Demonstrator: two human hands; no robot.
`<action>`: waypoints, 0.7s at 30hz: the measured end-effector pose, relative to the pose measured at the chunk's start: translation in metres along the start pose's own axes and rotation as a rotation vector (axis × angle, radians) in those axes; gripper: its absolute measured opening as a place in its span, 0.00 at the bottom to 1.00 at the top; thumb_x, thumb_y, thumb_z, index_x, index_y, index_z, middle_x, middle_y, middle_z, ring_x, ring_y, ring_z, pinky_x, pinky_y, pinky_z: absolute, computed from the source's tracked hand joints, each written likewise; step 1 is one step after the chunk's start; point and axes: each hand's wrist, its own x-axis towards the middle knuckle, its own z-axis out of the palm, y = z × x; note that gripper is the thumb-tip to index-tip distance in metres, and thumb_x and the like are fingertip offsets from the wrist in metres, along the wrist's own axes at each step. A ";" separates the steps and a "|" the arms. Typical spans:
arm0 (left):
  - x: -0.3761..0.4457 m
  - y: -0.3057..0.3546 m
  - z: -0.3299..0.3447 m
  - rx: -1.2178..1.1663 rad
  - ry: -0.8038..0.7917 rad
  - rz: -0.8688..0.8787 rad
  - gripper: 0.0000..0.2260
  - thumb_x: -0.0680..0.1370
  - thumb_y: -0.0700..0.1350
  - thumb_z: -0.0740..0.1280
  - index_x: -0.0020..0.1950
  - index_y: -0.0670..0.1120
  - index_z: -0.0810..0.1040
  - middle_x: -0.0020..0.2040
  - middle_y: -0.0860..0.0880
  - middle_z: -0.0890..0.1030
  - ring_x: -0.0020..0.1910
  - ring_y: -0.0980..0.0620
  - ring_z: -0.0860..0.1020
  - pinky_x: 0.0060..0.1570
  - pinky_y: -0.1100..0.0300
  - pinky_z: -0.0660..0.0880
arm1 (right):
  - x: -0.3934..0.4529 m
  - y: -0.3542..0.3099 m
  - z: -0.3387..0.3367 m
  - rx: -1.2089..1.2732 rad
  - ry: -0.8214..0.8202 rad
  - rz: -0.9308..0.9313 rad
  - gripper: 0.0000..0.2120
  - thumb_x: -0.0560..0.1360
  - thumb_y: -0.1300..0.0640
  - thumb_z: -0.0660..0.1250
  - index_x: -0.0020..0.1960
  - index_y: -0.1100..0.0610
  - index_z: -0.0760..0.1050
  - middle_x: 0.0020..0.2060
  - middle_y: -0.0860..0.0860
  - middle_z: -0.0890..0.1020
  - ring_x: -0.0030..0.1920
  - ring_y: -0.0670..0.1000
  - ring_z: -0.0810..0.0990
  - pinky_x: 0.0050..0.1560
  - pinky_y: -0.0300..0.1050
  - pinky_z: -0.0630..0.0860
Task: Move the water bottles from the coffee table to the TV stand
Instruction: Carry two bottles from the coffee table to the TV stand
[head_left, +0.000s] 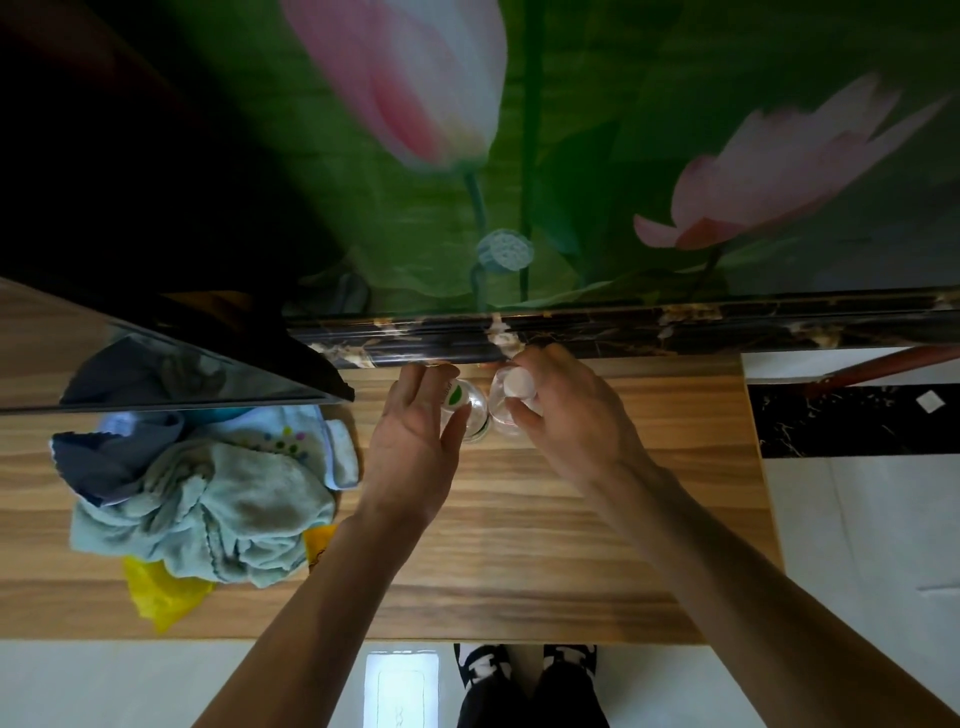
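Observation:
Two clear plastic water bottles stand side by side at the back of the wooden TV stand (519, 545), close to the marble skirting. My left hand (415, 441) wraps around the left bottle (470, 402), which has a green and white label. My right hand (566, 415) holds the right bottle (506, 415) near its white cap (519, 384). Both bottles are seen from above and their lower parts are hidden by my hands.
A black TV (171, 358) stands at the left of the stand. In front of it lies a heap of pale cloths (208, 499) over a yellow bag (156, 592). A lotus mural (571, 156) covers the wall behind. White floor tiles (857, 519) lie to the right.

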 end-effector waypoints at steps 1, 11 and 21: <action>-0.001 0.001 0.000 0.007 0.001 -0.009 0.17 0.78 0.40 0.72 0.67 0.44 0.76 0.58 0.47 0.77 0.55 0.46 0.79 0.51 0.50 0.80 | -0.001 0.000 0.000 -0.002 -0.009 -0.004 0.18 0.78 0.52 0.71 0.66 0.50 0.72 0.56 0.49 0.77 0.53 0.50 0.78 0.45 0.41 0.68; -0.026 0.035 -0.033 0.145 -0.029 -0.055 0.26 0.80 0.50 0.70 0.77 0.45 0.70 0.68 0.46 0.77 0.65 0.44 0.77 0.59 0.50 0.78 | -0.041 -0.014 -0.037 -0.101 0.024 -0.076 0.26 0.76 0.49 0.73 0.71 0.48 0.68 0.62 0.48 0.77 0.61 0.51 0.77 0.53 0.44 0.76; -0.093 0.126 -0.180 0.088 0.032 -0.023 0.27 0.83 0.55 0.66 0.78 0.44 0.69 0.70 0.46 0.77 0.67 0.44 0.76 0.67 0.48 0.74 | -0.128 -0.094 -0.176 -0.150 0.065 -0.182 0.36 0.80 0.39 0.65 0.81 0.53 0.59 0.80 0.51 0.63 0.82 0.52 0.57 0.80 0.49 0.55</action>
